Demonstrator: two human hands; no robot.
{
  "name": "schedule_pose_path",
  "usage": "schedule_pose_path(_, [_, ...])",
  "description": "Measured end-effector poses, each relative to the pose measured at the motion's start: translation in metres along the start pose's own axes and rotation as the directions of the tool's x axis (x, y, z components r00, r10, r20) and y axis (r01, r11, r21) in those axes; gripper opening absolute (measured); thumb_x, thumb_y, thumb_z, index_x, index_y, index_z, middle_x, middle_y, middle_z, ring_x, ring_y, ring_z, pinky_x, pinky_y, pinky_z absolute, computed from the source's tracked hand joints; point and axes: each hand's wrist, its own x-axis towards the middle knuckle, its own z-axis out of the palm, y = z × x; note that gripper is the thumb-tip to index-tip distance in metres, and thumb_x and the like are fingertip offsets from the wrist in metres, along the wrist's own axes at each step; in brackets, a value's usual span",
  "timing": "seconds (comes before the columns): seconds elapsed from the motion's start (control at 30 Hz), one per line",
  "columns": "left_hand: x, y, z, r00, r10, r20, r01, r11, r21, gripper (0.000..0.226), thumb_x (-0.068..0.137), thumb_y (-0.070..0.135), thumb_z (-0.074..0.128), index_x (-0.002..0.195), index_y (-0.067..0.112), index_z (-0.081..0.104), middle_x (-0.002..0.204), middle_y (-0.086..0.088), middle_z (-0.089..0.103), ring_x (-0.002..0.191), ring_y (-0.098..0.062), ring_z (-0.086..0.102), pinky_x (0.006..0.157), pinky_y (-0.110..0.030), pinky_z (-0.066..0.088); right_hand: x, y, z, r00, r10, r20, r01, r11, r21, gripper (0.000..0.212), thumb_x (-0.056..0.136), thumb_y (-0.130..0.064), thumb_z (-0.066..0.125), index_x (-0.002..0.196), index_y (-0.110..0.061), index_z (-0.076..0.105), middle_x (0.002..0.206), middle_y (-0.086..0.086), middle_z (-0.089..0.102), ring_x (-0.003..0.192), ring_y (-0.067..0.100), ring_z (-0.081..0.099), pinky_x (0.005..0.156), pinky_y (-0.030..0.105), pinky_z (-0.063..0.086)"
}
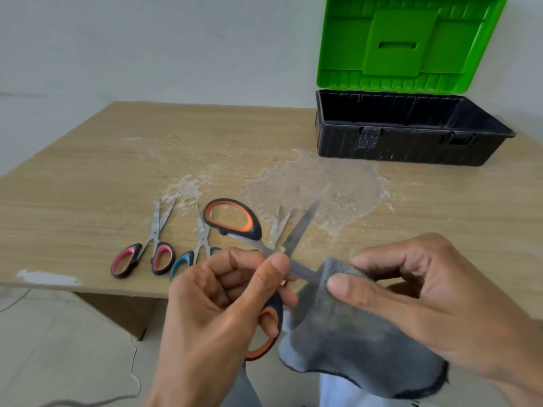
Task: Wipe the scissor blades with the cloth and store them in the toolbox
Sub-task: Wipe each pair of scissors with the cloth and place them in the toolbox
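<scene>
Orange-handled scissors spread wide open at centre frame, one blade pinched in grey cloth lower right; black toolbox upper right, green lid raised.

Fuzzy matt grey cloth, dull metal scissor blades, wood-grain table, glossy green plastic toolbox lid

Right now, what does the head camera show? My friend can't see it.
A left hand holds open orange-handled scissors while the right hand pinches a grey cloth around one blade. Smaller scissors lie on the wooden table, and an open toolbox sits behind.
</scene>
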Motion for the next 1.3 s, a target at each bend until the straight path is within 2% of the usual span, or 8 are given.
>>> schedule_pose_path(0.17, [-0.001, 0.002, -0.005, 0.998, -0.023, 0.050, 0.021, 0.999, 0.042, 0.019, 0.069, 0.017, 0.077, 0.066, 0.000, 0.069, 0.060, -0.024, 0.069, 0.037, -0.021, 0.052, 0.038, -0.020, 0.045, -0.004, 0.010, -0.003, 0.999, 0.050, 0.014, -0.050, 0.999, -0.016, 0.051, 0.089, -0.059, 0.068, 0.074, -0.011, 0.076, 0.057, -0.002, 0.057, 0.051, 0.013, 0.052, 0.054, 0.017, 0.041])
schedule_pose_path(0.27, [0.003, 0.009, -0.016, 0.998, 0.005, 0.064, -0.012, 0.995, 0.101, 0.014, 0.068, 0.018, 0.077, 0.069, 0.005, 0.073, 0.061, -0.023, 0.070, 0.037, -0.022, 0.053, 0.039, -0.020, 0.045, -0.011, 0.008, -0.014, 0.994, 0.105, -0.039, -0.101, 0.990, 0.099, 0.026, 0.092, -0.045, 0.075, 0.095, -0.021, 0.086, 0.083, 0.004, 0.082, 0.074, 0.034, 0.077, 0.064, 0.035, 0.062])
schedule_pose_path(0.37, [0.004, 0.016, -0.024, 0.994, 0.038, 0.104, -0.056, 0.983, 0.177, 0.010, 0.066, 0.023, 0.078, 0.067, 0.014, 0.074, 0.060, -0.020, 0.071, 0.037, -0.021, 0.053, 0.039, -0.019, 0.044, -0.015, 0.009, -0.026, 0.981, 0.139, -0.138, -0.096, 0.956, 0.277, 0.020, 0.078, -0.023, 0.071, 0.090, -0.021, 0.087, 0.089, 0.008, 0.084, 0.082, 0.022, 0.082, 0.066, 0.019, 0.062])
schedule_pose_path(0.6, [0.003, 0.026, -0.035, 0.962, 0.160, 0.223, -0.231, 0.911, 0.342, 0.023, 0.071, 0.038, 0.085, 0.068, 0.017, 0.076, 0.055, -0.013, 0.070, 0.035, -0.019, 0.055, 0.041, -0.018, 0.046, -0.019, 0.005, -0.042, 0.966, 0.016, -0.258, 0.017, 0.992, 0.123, 0.032, 0.077, -0.011, 0.066, 0.083, -0.036, 0.086, 0.088, -0.002, 0.084, 0.082, 0.014, 0.082, 0.069, 0.017, 0.062])
schedule_pose_path(0.87, [0.000, 0.036, -0.031, 0.928, 0.121, 0.351, -0.289, 0.829, 0.479, 0.009, 0.067, 0.030, 0.079, 0.064, 0.024, 0.073, 0.054, -0.002, 0.071, 0.038, -0.006, 0.060, 0.041, -0.014, 0.046, -0.017, 0.008, -0.057, 0.996, -0.085, -0.035, 0.084, 0.996, -0.028, 0.018, 0.092, -0.043, 0.072, 0.106, -0.039, 0.083, 0.105, -0.010, 0.083, 0.096, 0.014, 0.080, 0.082, 0.022, 0.062])
schedule_pose_path(1.03, [0.001, 0.040, -0.027, 0.894, 0.090, 0.439, -0.327, 0.801, 0.502, 0.011, 0.068, 0.034, 0.078, 0.066, 0.024, 0.072, 0.052, 0.002, 0.070, 0.038, -0.004, 0.060, 0.041, -0.013, 0.046, -0.014, 0.007, -0.058, 0.997, -0.071, 0.033, 0.073, 0.996, -0.055, 0.018, 0.092, -0.045, 0.073, 0.107, -0.041, 0.082, 0.108, -0.013, 0.081, 0.101, 0.011, 0.079, 0.088, 0.023, 0.060])
schedule_pose_path(1.2, [0.001, 0.047, -0.026, 0.873, 0.057, 0.484, -0.345, 0.773, 0.533, 0.012, 0.069, 0.038, 0.076, 0.069, 0.026, 0.073, 0.052, 0.005, 0.070, 0.039, -0.002, 0.060, 0.042, -0.012, 0.045, -0.015, -0.003, -0.058, 0.997, -0.052, 0.060, 0.057, 0.995, -0.083, 0.019, 0.091, -0.051, 0.072, 0.105, -0.044, 0.082, 0.106, -0.015, 0.081, 0.087, 0.002, 0.078, 0.070, 0.017, 0.062])
schedule_pose_path(1.3, [0.001, 0.048, -0.021, 0.857, 0.018, 0.515, -0.338, 0.773, 0.536, 0.014, 0.073, 0.036, 0.076, 0.070, 0.023, 0.073, 0.054, 0.005, 0.071, 0.041, -0.001, 0.060, 0.044, -0.012, 0.045, -0.011, -0.009, -0.049, 0.987, -0.054, 0.148, 0.070, 0.992, -0.104, 0.018, 0.094, -0.048, 0.069, 0.107, -0.045, 0.081, 0.106, -0.018, 0.080, 0.094, 0.005, 0.078, 0.074, 0.015, 0.060])
